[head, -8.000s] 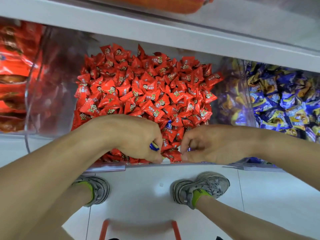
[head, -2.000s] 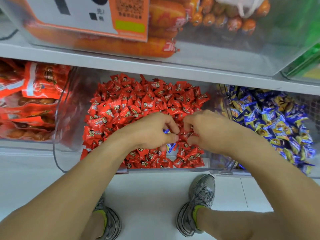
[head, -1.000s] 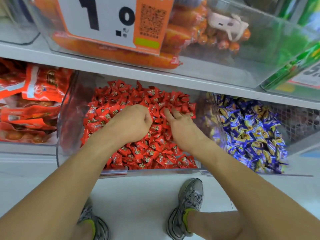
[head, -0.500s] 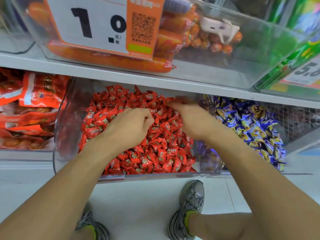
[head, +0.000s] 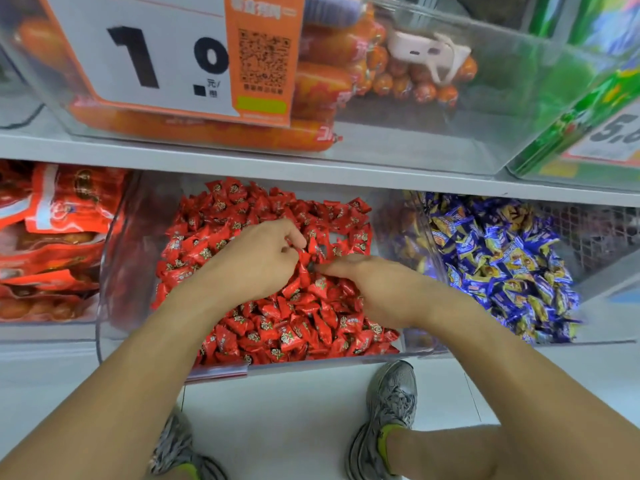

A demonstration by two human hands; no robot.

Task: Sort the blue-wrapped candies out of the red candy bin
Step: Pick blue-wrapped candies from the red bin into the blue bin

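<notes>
Both hands (head: pixel 256 261) (head: pixel 377 289) probably hide blue-wrapped candies beneath.

Right hand (head: pixel 377 289) fingertips among candies

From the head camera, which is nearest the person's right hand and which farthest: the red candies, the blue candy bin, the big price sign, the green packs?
From the right hand:
1. Red candies, directly under it, touching.
2. Blue candy bin, next bin to the right.
3. Price sign, shelf above, to the left.
4. Green packs, shelf above, far right.
The last two are too close to call.
</notes>
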